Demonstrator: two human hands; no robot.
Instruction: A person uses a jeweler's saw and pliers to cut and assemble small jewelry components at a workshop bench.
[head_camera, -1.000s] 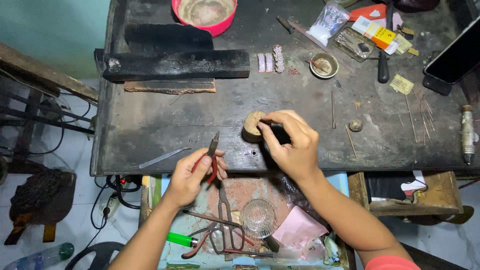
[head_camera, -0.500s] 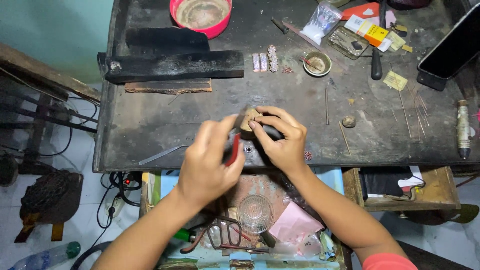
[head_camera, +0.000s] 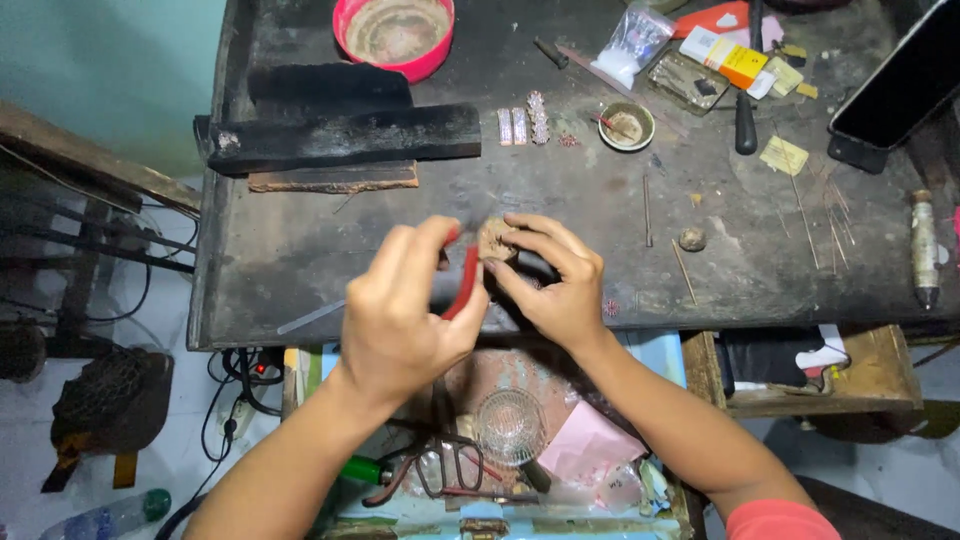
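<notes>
the left hand is closed around the red-handled pliers, fingers wrapped tight on the handles. the right hand pinches a small round brownish piece between thumb and fingertips, just above the dark tabletop. the pliers' tip is hidden, next to this piece. a small bowl stands farther back.

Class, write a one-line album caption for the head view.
Left hand grips red-handled pliers beside a small round brown lump in the right hand.
</notes>
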